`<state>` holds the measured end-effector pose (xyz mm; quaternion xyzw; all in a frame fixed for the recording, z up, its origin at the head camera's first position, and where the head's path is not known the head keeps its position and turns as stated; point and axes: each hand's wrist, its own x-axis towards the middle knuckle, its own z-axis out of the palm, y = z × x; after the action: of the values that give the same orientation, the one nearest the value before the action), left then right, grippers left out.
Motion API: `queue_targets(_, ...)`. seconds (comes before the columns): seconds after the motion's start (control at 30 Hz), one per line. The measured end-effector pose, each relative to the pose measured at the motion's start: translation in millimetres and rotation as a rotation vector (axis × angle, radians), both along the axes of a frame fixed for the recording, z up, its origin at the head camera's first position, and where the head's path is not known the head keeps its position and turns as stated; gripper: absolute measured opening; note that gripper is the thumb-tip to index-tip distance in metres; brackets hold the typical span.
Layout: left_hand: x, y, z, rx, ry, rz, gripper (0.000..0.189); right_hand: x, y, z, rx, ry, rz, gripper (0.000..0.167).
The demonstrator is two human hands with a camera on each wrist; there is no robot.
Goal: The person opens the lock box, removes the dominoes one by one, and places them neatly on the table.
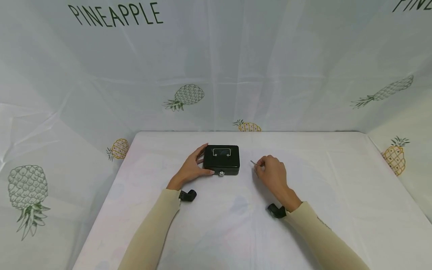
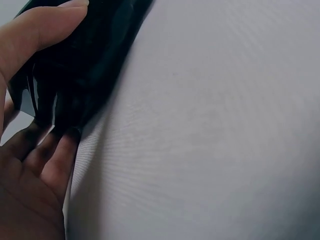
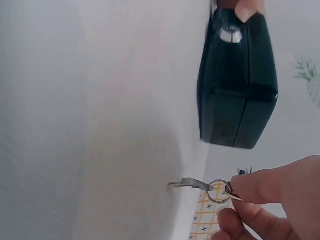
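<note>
A small black cash box with a folding handle on its lid lies on the white-covered table, lid down flat. Its silver lock is on the side facing me. My left hand grips the box at its left end, thumb at the front edge and fingers toward the back corner. To the right of the box, my right hand pinches a key ring between thumb and forefinger. Thin keys stick out from the ring toward the table, apart from the box.
The table has a white cloth over it. Behind it and at both sides hangs a pale curtain printed with pineapples. Each wrist wears a small black camera, one being the left wrist camera.
</note>
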<state>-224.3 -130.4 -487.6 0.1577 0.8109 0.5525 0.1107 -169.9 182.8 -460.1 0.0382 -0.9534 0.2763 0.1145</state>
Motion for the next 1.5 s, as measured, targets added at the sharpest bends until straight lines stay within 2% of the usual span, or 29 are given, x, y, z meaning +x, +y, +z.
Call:
queue_targets(0.3,-1.3,1.7,5.3,0.051,-0.049,-0.003,0.111,19.6,-11.9,8.3,-0.014,0.038,-0.004,0.008)
queue_targets(0.63,-2.7,2.0,5.8,0.053,-0.044,0.000,0.111,37.1,-34.6,4.9,-0.009,0.052,0.036,0.006)
queue_targets(0.83,-3.5,2.0,5.8,0.058,-0.047,0.002,0.110,40.7,-50.2,0.4,-0.017,0.041,0.053,0.008)
queue_targets(1.03,-5.9,2.8,3.6,0.066,-0.060,0.006,0.110,41.5,-62.6,-2.9,-0.014,0.085,0.075,0.009)
queue_targets(1.5,-5.2,5.6,6.3,0.091,-0.089,0.036,0.108,41.6,-83.0,-1.3,0.012,0.100,0.044,0.013)
